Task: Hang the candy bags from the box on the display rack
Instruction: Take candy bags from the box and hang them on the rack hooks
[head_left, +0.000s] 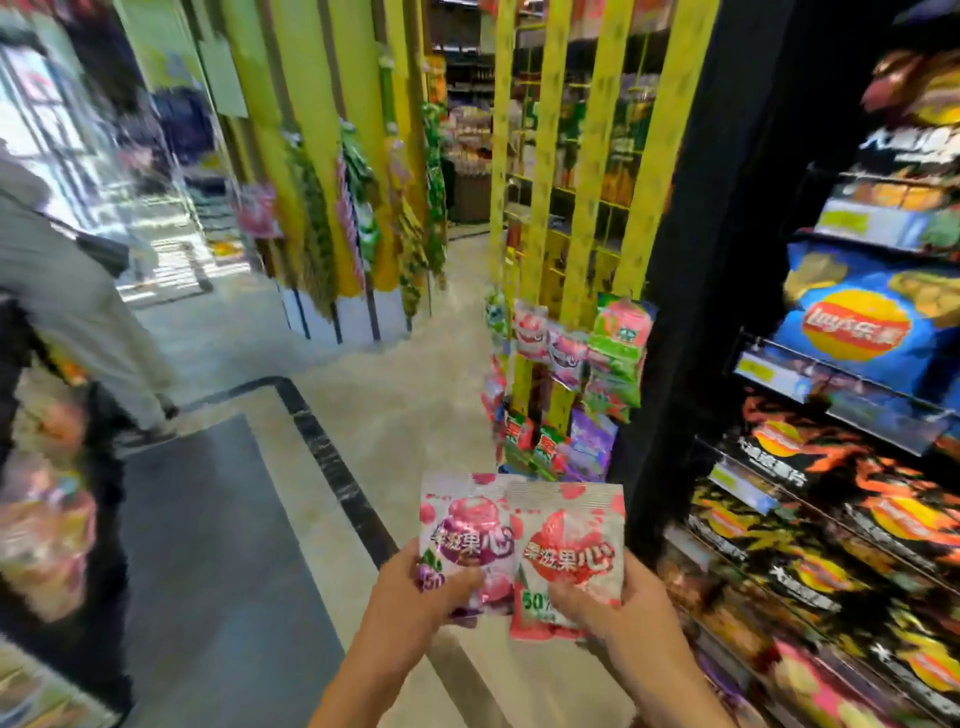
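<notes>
Two candy bags are held low in front of the body, side by side, with their inner edges touching. The purple candy bag (470, 530) is pinched at its lower corner by the left hand (426, 584). The red candy bag (569, 545) is gripped at its lower edge by the right hand (618, 597). The display rack (587, 208) stands just ahead, with hung bags (618, 338) on its lower part. A chip shelf (852, 395) crowds the right side. Open floor (395, 395) is left ahead, edged by a dark mat (208, 545).
</notes>
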